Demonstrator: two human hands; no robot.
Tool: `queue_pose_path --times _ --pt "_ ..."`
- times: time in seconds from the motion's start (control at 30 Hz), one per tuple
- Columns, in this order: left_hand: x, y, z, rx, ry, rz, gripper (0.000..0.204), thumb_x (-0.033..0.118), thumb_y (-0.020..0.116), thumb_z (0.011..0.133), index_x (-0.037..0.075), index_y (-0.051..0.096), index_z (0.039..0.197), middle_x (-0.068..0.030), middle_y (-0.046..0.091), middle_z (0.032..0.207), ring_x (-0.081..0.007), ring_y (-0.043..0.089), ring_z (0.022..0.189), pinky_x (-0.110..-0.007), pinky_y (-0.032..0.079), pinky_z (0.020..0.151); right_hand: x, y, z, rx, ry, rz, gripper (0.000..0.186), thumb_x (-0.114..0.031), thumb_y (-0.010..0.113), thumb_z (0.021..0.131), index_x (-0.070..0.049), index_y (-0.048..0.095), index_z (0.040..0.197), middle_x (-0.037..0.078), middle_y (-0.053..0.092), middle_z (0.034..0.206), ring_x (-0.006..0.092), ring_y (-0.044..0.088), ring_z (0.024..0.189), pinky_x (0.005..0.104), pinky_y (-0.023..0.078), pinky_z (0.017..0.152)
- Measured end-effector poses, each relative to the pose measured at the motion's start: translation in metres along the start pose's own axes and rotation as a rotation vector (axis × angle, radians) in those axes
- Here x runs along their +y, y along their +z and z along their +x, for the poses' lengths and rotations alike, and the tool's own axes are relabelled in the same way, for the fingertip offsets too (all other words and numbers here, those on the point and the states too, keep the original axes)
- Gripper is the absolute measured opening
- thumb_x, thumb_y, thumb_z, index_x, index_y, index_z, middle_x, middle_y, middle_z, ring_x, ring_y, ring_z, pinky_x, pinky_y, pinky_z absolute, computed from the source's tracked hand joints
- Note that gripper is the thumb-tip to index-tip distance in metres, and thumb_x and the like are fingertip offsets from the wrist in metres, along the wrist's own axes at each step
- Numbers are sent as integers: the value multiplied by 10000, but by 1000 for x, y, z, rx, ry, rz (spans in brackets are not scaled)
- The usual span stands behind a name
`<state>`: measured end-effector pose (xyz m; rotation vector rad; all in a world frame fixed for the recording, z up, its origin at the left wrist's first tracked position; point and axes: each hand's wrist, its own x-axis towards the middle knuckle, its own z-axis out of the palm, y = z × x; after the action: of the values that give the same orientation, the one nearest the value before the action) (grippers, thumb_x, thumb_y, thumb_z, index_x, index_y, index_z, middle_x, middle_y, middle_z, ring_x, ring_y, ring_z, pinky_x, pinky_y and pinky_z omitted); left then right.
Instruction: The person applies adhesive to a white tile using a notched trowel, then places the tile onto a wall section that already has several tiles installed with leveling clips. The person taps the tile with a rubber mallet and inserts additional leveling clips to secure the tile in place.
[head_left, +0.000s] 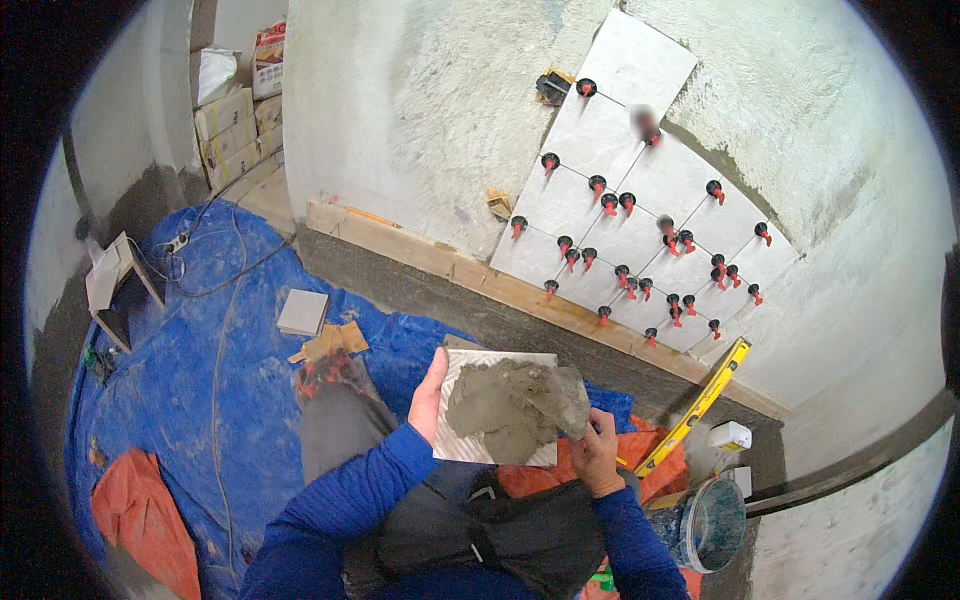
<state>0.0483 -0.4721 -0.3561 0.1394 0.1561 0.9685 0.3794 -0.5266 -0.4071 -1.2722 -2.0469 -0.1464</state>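
My left hand [428, 395] grips the left edge of a square tile [463, 445], whose ribbed back faces up under a heap of wet grey mortar [500, 410]. My right hand [598, 450] is closed on a trowel, its mortar-smeared blade [568, 392] lying over the right part of the heap; the handle is mostly hidden in my fingers. Both hands are above my legs. Ahead, pale tiles [610, 80] are fixed on the plastered wall, with several black and red levelling clips [628, 205] along their joints, above a wooden batten [400, 240].
A blue tarp [190, 400] covers the floor, carrying loose tiles [302, 312], cables and cardboard. Orange sheeting [140, 510] lies left and beneath me. A yellow level [690, 410] leans at right beside a bucket [712, 525] and a white container [730, 437]. Stacked packages [225, 135] stand back left.
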Motion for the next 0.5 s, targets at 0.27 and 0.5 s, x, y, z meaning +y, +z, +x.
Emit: queue_pose_path --times 0.27,0.5 --pt "34 11 -1 -51 237 -20 854 737 416 1049 32 571 1504 -199 629 1486 -391 635 1321 -530 477 1163 -14 -91 26 -41 41 -150 515 15 791 814 -55 694 1315 167 644 1126 369 626 1025 446 521 907" --pt "27 8 21 -80 298 -51 894 764 396 1035 39 532 1538 -198 590 1530 -411 594 1369 -578 444 1181 -103 -160 108 -405 331 287 558 -86 683 1015 -93 541 1554 102 649 1026 235 644 837 340 536 765"
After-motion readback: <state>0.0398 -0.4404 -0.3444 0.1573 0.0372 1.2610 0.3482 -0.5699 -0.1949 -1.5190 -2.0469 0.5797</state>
